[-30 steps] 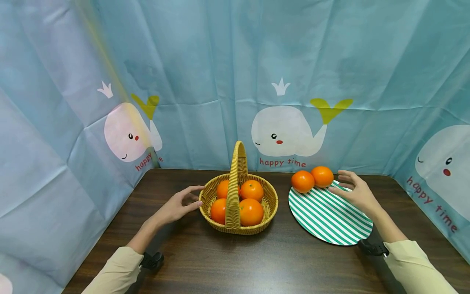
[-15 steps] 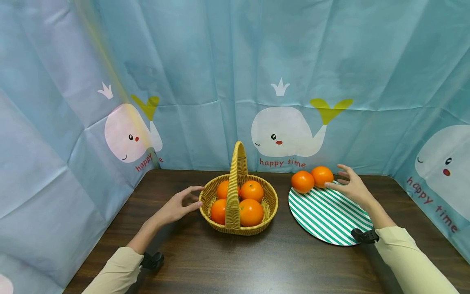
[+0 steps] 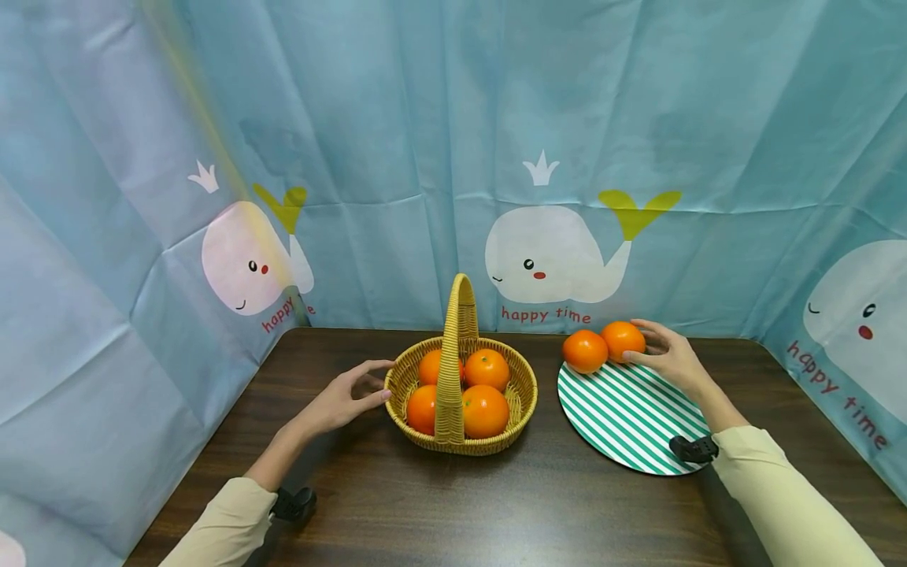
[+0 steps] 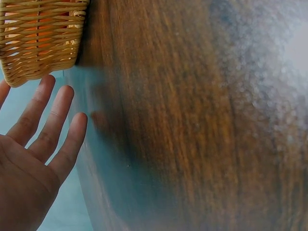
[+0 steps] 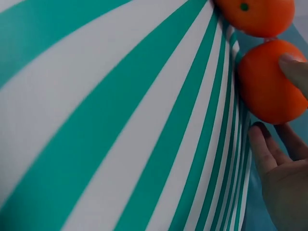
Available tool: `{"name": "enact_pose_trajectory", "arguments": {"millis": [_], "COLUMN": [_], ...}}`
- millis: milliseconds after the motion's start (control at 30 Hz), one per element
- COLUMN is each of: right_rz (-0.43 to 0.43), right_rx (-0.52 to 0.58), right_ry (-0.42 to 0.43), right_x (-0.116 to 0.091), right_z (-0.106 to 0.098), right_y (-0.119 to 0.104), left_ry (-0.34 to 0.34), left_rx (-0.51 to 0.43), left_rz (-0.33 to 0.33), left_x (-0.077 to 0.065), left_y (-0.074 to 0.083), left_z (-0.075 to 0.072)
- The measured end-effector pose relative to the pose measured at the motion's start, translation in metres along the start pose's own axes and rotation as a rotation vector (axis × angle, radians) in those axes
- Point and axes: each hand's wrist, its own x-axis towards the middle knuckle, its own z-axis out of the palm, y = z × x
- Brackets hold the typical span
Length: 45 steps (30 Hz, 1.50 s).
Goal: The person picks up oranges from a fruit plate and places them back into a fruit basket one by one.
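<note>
curtain (image 3: 397, 157) backs the tabletop (image 3: 439, 504), whose wood parts the striped plate (image 3: 623, 421) from the wicker basket (image 3: 489, 446). my left hand (image 3: 343, 400) reaches forward to the basket's left rim, fingers spread; i cannot tell if they touch it. my right hand (image 3: 673, 362) stretches over the plate's right side, thumb and fingers parted around the right-hand orange (image 3: 620, 340), at the plate's far edge beside another orange (image 3: 584, 351); i cannot tell if they pinch it. only my right wrist view shows that neighbour's green stem mark (image 5: 244, 7).
</note>
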Motion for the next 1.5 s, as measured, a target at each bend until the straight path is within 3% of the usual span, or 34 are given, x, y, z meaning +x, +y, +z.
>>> {"name": "enact_pose_trajectory", "arguments": {"millis": [1000, 1333, 1500], "right_rz": [-0.016, -0.01, 0.013], "right_rx": [0.013, -0.033, -0.054], "right_ry": [0.004, 0.05, 0.015], "right_x": [0.003, -0.001, 0.0], "right_z": [0.0, -0.011, -0.015], "right_y": [-0.001, -0.003, -0.008], "left_ry": [0.0, 0.004, 0.0], "left_rx": [0.022, 0.034, 0.041], "left_rz": [-0.011, -0.024, -0.027], "left_x": [0.002, 0.002, 0.002], "left_y": [-0.002, -0.003, -0.002], "left_z": [0.0, -0.001, -0.001]}}
